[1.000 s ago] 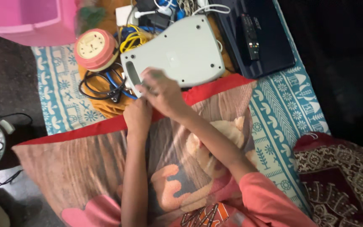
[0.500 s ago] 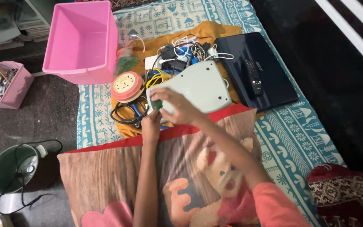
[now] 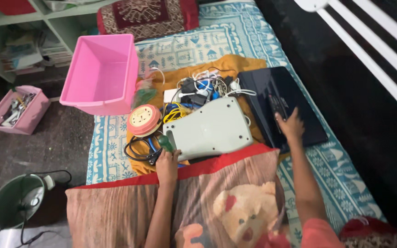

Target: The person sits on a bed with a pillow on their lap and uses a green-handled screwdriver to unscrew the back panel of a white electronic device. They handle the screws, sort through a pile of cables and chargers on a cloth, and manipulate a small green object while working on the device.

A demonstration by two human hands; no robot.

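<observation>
Two hands at work, set well apart over the bed. We see the left hand (image 3: 167, 164) with fingers clenched round a green-handled tool (image 3: 164, 142), at the near left corner of the grey-white device (image 3: 210, 129), which lies face down on an orange cloth (image 3: 235, 64) among tangled cables (image 3: 198, 87). Our right hand (image 3: 290, 125) rests on the dark laptop (image 3: 281, 103), fingers on a small black object (image 3: 277, 104); whether they grip it we cannot tell. Step in hand, as we judge it: fetching that item while steadying the tool by the device. Next move calls for a sure pinch on the object. Pink bin (image 3: 102, 73) stands beside the cloth.
</observation>
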